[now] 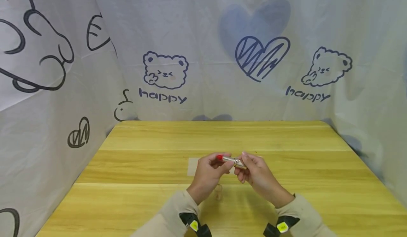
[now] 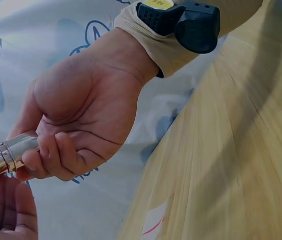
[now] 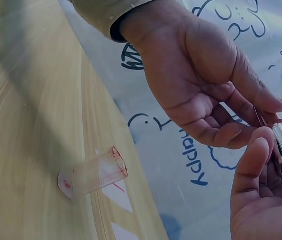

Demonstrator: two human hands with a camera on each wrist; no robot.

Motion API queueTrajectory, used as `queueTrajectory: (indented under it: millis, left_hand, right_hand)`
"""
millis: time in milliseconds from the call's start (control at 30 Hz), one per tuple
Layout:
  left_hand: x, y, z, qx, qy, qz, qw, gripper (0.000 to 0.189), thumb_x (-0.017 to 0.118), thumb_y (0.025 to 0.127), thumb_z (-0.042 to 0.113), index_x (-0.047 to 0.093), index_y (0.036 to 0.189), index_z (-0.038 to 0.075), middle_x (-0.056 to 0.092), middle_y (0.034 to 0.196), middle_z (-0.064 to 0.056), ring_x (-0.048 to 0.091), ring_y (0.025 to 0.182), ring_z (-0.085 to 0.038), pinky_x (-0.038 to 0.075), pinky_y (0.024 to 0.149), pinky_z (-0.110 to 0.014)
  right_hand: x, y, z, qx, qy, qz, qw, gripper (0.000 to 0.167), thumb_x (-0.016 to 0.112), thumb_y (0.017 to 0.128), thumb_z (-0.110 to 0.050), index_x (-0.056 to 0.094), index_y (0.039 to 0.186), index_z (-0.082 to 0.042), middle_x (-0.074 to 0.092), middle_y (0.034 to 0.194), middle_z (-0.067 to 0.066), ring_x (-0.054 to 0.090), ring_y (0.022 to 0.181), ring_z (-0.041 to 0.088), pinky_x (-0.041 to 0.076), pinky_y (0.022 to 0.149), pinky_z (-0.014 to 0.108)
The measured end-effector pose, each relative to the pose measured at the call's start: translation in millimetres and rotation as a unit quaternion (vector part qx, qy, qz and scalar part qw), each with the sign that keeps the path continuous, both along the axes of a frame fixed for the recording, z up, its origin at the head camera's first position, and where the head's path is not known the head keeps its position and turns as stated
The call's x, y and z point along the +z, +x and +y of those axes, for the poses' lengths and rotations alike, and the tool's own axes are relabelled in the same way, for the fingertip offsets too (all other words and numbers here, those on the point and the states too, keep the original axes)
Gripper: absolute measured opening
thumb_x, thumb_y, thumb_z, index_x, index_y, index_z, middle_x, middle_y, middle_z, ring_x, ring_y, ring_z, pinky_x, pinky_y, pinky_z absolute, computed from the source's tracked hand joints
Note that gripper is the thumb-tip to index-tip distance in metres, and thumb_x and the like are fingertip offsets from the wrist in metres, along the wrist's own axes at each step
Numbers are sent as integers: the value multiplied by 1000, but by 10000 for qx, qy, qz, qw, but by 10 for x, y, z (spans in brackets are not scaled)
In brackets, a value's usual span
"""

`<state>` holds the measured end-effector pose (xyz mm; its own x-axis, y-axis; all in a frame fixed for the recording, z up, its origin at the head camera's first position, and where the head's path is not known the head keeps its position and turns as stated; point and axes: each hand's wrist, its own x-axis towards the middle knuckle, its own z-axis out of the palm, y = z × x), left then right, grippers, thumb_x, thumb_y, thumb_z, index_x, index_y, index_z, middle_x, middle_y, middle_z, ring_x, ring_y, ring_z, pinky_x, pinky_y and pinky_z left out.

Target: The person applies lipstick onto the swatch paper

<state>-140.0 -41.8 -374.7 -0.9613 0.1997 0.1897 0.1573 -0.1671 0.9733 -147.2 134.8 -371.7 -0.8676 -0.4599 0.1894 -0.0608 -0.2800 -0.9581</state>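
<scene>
Between the two hands is a lipstick (image 1: pixel 229 159) in a silver and gold case, its red tip out and pointing left. My left hand (image 1: pixel 208 175) pinches the case close to the red end, thumb in front. At the other end, the gold base is pinched by my right hand (image 1: pixel 259 177). The left wrist view shows the silver part of the lipstick (image 2: pixel 22 145) by the left fingers; the red tip is hidden there. Upright on the table below the hands stands a clear cap (image 3: pixel 93 172) with reddish smears inside.
White paper (image 1: pixel 192 167) lies flat on the wooden table (image 1: pixel 143 201), partly behind the hands; a red stroke marks the paper (image 2: pixel 154 222) in the left wrist view. A pale curtain (image 1: pixel 203 25) with drawn bears and hearts hangs behind the table and along its sides.
</scene>
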Motion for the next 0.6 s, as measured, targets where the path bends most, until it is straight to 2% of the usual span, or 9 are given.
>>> queueTrajectory:
  millis: [300,600]
  left_hand:
    - [-30,1,20,222,442,-198,9986,30,71,88,6,63,111,-12,66,90,-2,61,78,-11,53,75,-24]
    - [-30,10,44,427,504,-326,9973,30,72,88,5,62,108,-15,66,90,-3,61,79,-11,53,73,-24]
  right_hand:
    - [-4,-4,-8,-69,351,-101,9993,38,37,107,-34,60,93,-7,56,74,0,50,58,5,44,52,17]
    - [-18,-5,-30,-339,389,63,9987,30,43,106,-25,62,93,-6,60,75,0,52,59,5,45,53,17]
